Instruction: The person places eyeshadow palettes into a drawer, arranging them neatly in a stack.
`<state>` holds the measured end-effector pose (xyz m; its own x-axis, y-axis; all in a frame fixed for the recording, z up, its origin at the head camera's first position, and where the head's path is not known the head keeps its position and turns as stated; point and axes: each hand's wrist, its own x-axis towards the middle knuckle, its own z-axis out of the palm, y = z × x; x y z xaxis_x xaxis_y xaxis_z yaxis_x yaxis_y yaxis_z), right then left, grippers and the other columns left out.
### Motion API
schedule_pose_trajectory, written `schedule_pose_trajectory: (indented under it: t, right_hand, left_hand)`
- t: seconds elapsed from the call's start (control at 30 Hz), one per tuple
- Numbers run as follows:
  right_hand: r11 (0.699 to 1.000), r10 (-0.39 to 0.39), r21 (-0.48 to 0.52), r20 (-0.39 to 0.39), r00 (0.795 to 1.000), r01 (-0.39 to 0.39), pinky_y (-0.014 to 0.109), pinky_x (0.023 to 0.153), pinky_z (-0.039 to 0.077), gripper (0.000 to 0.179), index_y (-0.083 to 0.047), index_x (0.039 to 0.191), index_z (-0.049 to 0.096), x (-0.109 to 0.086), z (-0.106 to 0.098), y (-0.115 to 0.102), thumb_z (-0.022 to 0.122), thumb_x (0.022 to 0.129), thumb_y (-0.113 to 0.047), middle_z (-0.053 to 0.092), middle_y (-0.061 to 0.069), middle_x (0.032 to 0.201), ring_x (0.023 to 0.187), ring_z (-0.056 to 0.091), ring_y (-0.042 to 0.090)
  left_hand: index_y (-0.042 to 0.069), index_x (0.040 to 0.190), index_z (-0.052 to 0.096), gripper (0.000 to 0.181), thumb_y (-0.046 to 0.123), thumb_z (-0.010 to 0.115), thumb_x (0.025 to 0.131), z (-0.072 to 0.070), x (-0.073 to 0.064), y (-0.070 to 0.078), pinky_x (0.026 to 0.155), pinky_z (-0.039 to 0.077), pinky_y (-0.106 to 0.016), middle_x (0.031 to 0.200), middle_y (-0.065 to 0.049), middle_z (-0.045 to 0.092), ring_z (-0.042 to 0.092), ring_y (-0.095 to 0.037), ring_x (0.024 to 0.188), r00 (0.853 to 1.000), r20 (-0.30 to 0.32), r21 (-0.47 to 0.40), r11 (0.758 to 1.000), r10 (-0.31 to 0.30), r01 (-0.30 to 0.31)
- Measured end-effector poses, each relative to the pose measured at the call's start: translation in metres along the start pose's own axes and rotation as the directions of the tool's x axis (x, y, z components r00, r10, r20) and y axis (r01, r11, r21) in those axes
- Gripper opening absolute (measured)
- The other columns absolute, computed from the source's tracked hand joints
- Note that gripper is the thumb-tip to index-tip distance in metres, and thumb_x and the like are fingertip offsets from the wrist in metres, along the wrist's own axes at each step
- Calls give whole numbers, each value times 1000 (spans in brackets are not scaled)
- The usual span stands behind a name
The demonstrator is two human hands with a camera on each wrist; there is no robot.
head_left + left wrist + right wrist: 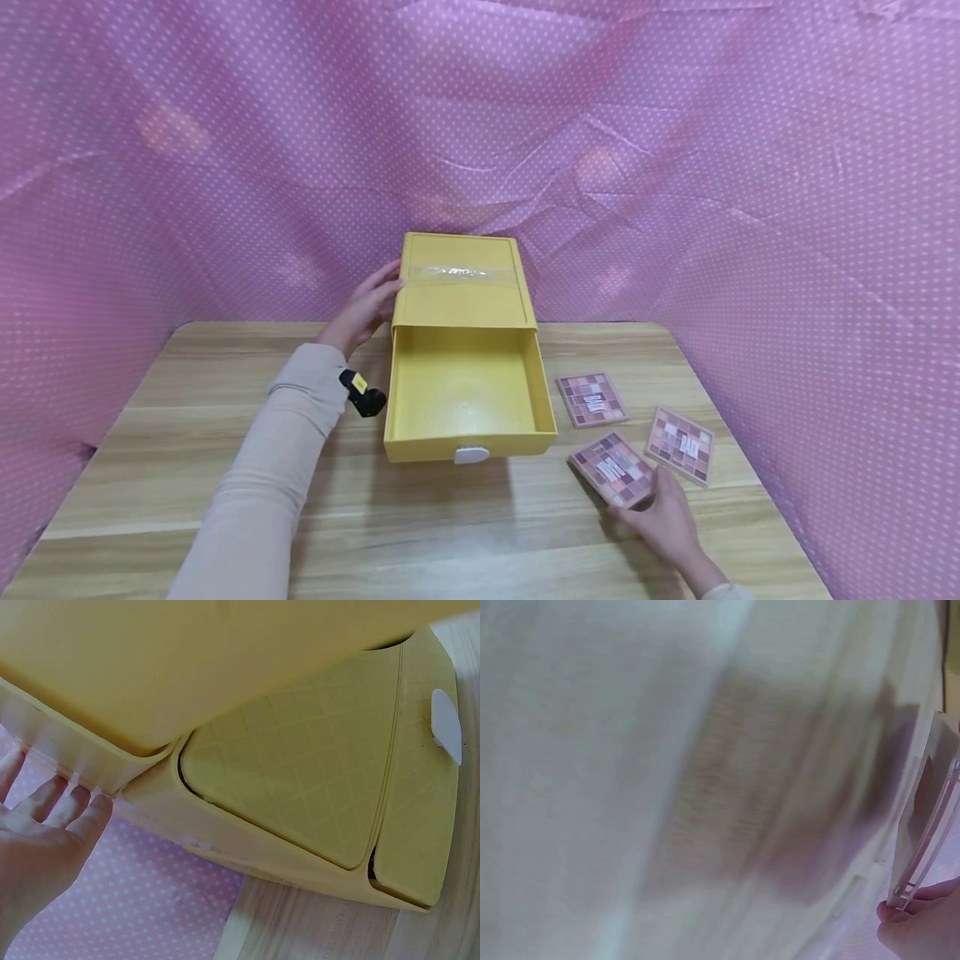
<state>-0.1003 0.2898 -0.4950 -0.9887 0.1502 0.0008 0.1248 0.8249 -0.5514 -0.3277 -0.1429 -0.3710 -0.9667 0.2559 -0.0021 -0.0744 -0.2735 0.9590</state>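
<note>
Right hand (666,518) pinched one palette (609,467), probably light, rigid, brittle, best held edgewise; left hand (365,308), uncurled, touched the box (465,302).

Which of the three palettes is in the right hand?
The front palette, nearest the person, is pinched by the right hand; the back palette and rightmost palette lie flat on the table.

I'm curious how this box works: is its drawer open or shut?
Open: the drawer juts out from the front of the yellow box, and its bare inside shows from above in the head view.
</note>
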Motion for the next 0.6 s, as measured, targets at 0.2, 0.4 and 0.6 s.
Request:
schedule_pose_trajectory:
  t: [0.2, 0.4, 0.6]
  right_hand:
    - [1000, -24, 14, -12, 1000, 24, 56, 83, 34, 101, 13, 125, 26, 8, -18, -15, 78, 56, -40, 42, 30, 111, 100, 41, 42]
    - [992, -125, 23, -76, 989, 127, 55, 79, 37, 85, 9, 114, 36, 18, -39, -28, 80, 54, -31, 48, 25, 102, 94, 45, 39]
    - [982, -185, 9, -81, 979, 187, 54, 75, 40, 93, 8, 125, 29, 26, -60, -42, 80, 55, -27, 47, 25, 107, 95, 45, 37]
  left_hand:
    - [12, 138, 21, 52, 10, 43, 91, 2, 1, 1, 84, 42, -31, 139, -11, 22, 41, -27, 110, 1000, -6, -4, 1000, 4, -4]
    - [12, 138, 21, 53, 11, 44, 90, 1, 2, 0, 84, 43, -30, 139, -9, 21, 42, -26, 109, 1000, -1, -11, 1000, 2, -2]
    - [13, 138, 22, 53, 11, 45, 90, 1, 0, 0, 83, 43, -28, 139, -9, 22, 43, -24, 108, 1000, -23, -8, 1000, -9, 9]
